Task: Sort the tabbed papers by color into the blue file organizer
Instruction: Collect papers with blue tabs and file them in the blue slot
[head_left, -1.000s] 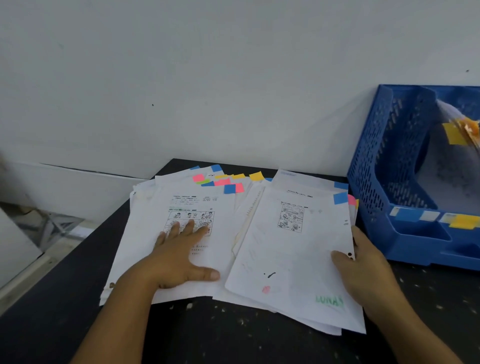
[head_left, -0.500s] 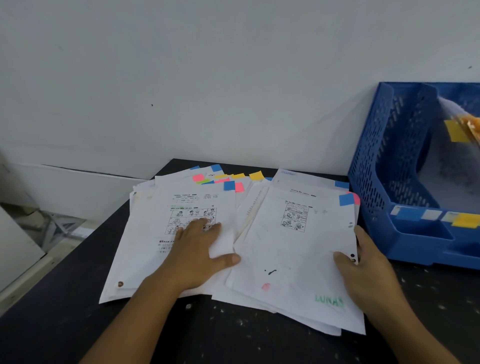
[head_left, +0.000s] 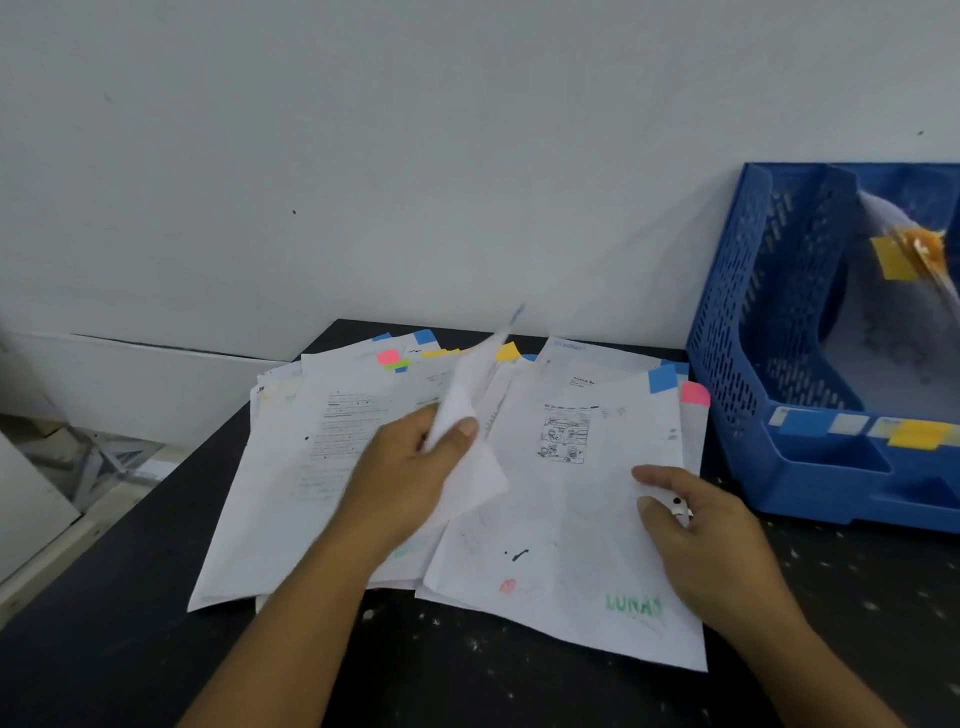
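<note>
Paper sheet was pinched in the left hand, thumb on top and fingers curled under, lifted off the loose pile with its far end blurred, so I couldn't read its tab colour. Just right of those fingers lay the comic-print sheet with a blue tab and a pink tab peeking out behind. The right hand rested on that sheet's edge, fingers loosely curled, not clearly gripping anything. Well beyond the right fingers sat the blue file organizer on the dark bench, a yellow-tabbed paper already inside. Best move imo: check the tab first, keep the right hand pinning the pile so nothing slides, then feed the sheet in edge-first into the matching slot.
</note>
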